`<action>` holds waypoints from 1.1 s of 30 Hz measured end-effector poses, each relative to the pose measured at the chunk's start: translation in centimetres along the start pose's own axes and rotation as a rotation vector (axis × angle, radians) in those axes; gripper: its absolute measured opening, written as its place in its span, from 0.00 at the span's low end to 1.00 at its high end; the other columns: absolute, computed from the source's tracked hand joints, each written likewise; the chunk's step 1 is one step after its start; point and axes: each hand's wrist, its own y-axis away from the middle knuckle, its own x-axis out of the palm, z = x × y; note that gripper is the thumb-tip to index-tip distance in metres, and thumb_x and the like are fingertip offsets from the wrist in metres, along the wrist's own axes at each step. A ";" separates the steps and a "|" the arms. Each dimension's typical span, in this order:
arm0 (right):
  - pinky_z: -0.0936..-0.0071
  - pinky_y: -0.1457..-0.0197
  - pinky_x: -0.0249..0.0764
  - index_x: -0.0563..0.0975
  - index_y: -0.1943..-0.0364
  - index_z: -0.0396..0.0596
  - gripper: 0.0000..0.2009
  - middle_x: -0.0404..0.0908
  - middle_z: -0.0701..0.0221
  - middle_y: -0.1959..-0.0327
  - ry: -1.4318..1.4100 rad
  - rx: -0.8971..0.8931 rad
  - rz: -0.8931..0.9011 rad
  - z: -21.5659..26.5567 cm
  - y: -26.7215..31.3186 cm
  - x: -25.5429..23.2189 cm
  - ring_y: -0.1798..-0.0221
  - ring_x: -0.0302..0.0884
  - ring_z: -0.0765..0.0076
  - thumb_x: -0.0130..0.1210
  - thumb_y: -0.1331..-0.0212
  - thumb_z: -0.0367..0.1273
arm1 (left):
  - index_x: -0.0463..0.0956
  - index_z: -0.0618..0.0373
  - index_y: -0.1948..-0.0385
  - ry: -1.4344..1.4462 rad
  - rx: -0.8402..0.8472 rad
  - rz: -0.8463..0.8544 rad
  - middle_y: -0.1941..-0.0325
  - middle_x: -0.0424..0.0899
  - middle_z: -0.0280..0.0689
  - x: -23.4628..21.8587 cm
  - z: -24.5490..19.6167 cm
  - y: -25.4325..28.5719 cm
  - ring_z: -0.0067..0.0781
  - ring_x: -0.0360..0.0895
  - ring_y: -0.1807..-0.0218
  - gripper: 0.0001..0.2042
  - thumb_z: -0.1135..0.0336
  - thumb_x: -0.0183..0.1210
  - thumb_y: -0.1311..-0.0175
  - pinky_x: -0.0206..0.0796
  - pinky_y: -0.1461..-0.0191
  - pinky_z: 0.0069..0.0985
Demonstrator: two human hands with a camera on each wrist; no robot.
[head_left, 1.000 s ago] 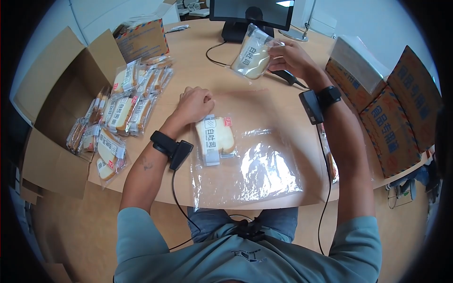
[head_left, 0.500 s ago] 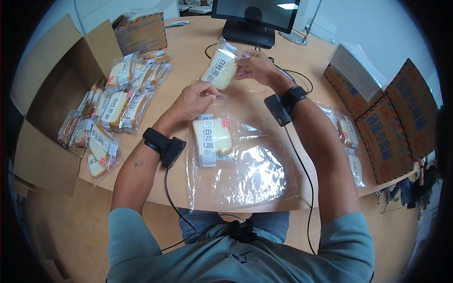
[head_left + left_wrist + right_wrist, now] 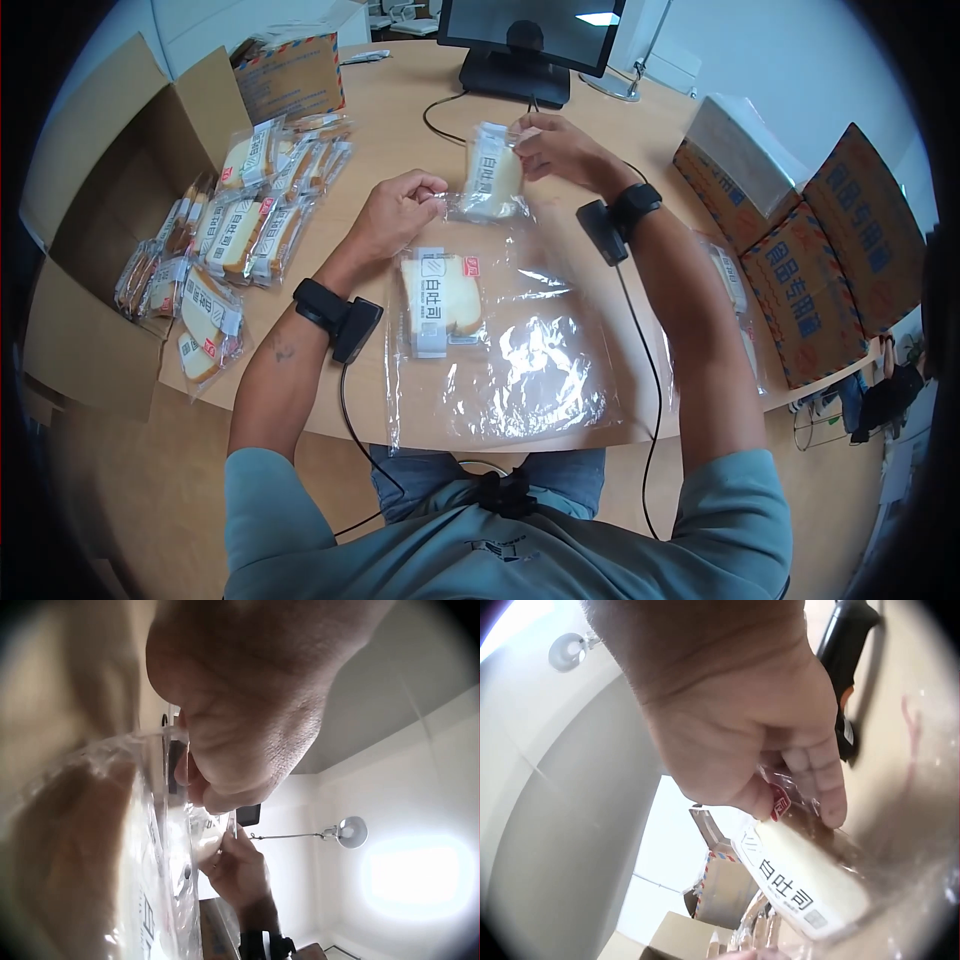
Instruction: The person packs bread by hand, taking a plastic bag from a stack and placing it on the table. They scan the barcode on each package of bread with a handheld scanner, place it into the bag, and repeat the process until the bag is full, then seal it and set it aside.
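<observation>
My left hand pinches the upper edge of a large clear plastic bag that lies flat on the table. Inside the bag, at its left side, is a wrapped slice of white toast with a printed label. My right hand grips a second wrapped toast pack by its side, thumb and fingers on the wrapper. This pack's lower end overlaps the bag's upper edge in the head view. In the right wrist view, the held toast pack shows its white label and red corner mark.
Several wrapped toast packs are piled at the left, by an open cardboard box on its side. More packs lie beyond my right forearm, near printed cartons. A monitor stands at the back, with a cable.
My right hand has brought its toast pack leftward and toward me, down to the bag's upper edge. My left hand keeps near the bag's upper left corner and now lifts that edge slightly.
</observation>
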 end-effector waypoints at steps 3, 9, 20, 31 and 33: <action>0.68 0.49 0.77 0.76 0.52 0.47 0.13 0.79 0.67 0.61 0.194 0.019 0.007 -0.2 1.0 -1.7 0.57 0.78 0.70 0.55 0.41 0.30 | 0.79 0.65 0.56 0.018 -0.023 0.012 0.67 0.82 0.35 0.4 0.3 0.1 0.20 0.74 0.65 0.13 0.68 0.62 0.39 0.70 0.57 0.21; 0.67 0.53 0.72 0.81 0.59 0.49 0.09 0.82 0.73 0.65 0.526 0.148 0.156 -0.1 2.8 -2.6 0.59 0.77 0.75 0.55 0.42 0.33 | 0.79 0.65 0.56 -0.003 0.004 0.002 0.70 0.80 0.34 1.1 1.0 -0.1 0.20 0.74 0.67 0.13 0.68 0.61 0.38 0.69 0.59 0.21; 0.67 0.59 0.69 0.80 0.67 0.39 0.18 0.79 0.66 0.72 0.900 -0.083 0.266 -0.1 2.5 0.7 0.67 0.74 0.70 0.50 0.34 0.42 | 0.79 0.64 0.57 -0.052 0.036 -0.021 0.73 0.79 0.35 1.8 2.2 -0.2 0.22 0.72 0.69 0.13 0.67 0.62 0.39 0.69 0.62 0.23; 0.67 0.50 0.74 0.84 0.62 0.45 0.18 0.87 0.67 0.66 0.833 0.125 0.624 -0.9 3.2 1.2 0.60 0.82 0.67 0.50 0.32 0.45 | 0.79 0.64 0.62 -0.126 0.054 -0.046 0.71 0.82 0.38 2.6 3.1 -0.2 0.22 0.76 0.67 0.09 0.68 0.59 0.39 0.71 0.61 0.25; 0.72 0.52 0.75 0.85 0.64 0.45 0.14 0.88 0.69 0.69 0.967 0.059 0.638 -1.5 3.0 1.3 0.60 0.83 0.71 0.53 0.36 0.39 | 0.80 0.63 0.64 -0.111 0.053 -0.054 0.72 0.81 0.39 2.4 2.9 0.0 0.22 0.74 0.69 0.08 0.68 0.60 0.41 0.70 0.62 0.24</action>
